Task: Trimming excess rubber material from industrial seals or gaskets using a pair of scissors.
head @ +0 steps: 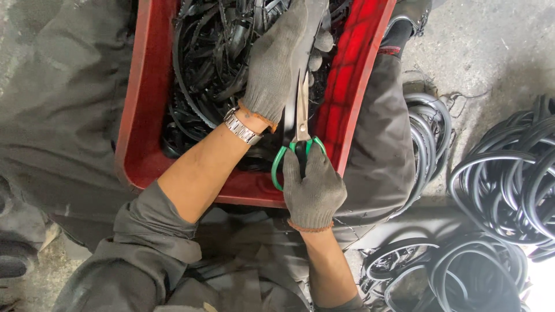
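Observation:
My left hand (pixel 277 63), in a grey knit glove with a metal watch (pixel 241 127) at the wrist, reaches into a red plastic crate (pixel 144 104) and pinches a long black rubber strip (pixel 293 86). My right hand (pixel 313 190), also gloved, grips green-handled scissors (pixel 302 124) whose blades point up along that strip. The blades lie close together on the strip. The crate is full of tangled black rubber strips (pixel 208 52).
Coils of black rubber rings (pixel 509 173) lie on the concrete floor at the right, with more rings (pixel 457 271) at the lower right. My grey trouser legs (pixel 376 156) flank the crate. Grey cloth (pixel 58 104) lies at the left.

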